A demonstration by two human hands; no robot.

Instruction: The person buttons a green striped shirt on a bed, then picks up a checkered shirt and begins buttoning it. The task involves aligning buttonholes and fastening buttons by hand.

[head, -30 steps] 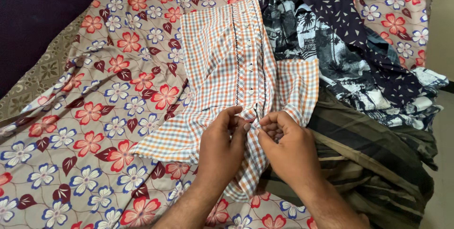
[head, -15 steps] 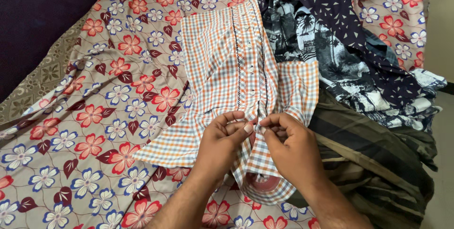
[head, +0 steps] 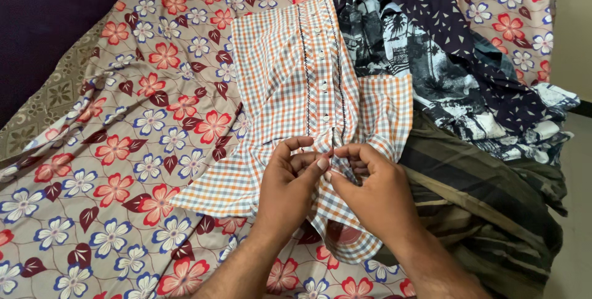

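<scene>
An orange, blue and white checked shirt point(head: 290, 83) lies front-up on a floral bedsheet, its button placket running away from me. My left hand point(head: 290, 185) and my right hand point(head: 370, 191) meet at the near end of the placket. Both pinch the shirt's fabric between thumb and fingertips, left on the left edge, right on the right edge. The small button or hole between the fingertips is hidden. The shirt's near hem hangs loose below my hands.
The beige bedsheet point(head: 135, 126) with red and blue flowers covers the bed. A heap of dark printed garments point(head: 444, 64) lies right of the shirt. A dark olive striped cloth point(head: 487, 206) lies at the near right. A pale floor strip point(head: 576, 151) borders the right edge.
My hands stayed pinched together at the placket's lower end, shifting slightly. The shirt's near hem has spread out and dropped lower under my hands.
</scene>
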